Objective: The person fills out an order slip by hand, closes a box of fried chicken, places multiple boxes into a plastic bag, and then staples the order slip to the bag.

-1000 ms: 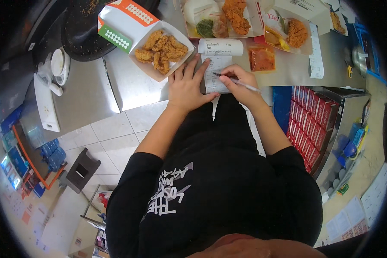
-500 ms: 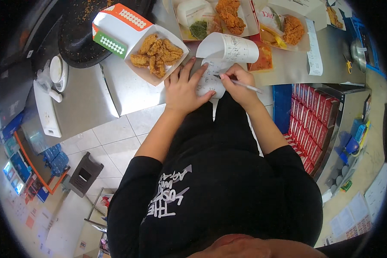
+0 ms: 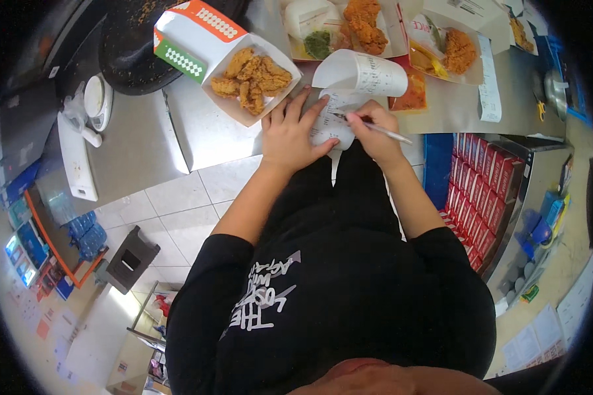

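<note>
A long paper receipt (image 3: 325, 125) lies at the front edge of a metal counter (image 3: 138, 135), its far end curling over. The left hand (image 3: 291, 133), fingers spread flat, presses its left side; the right hand (image 3: 377, 131) is closed around a slim pen (image 3: 395, 136), tip at the paper. The receipt looks light, limp and easily creased, best held flat by its edges. Counted: one pen, two receipts, one sauce packet (image 3: 412, 95), three open chicken boxes (image 3: 201, 41), and a fourth partly visible.

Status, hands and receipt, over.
Left hand touching white paper receipt. Right hand: grip on slim pale pen, tip at receipt. Curled end partly hides flat red packet.
</note>
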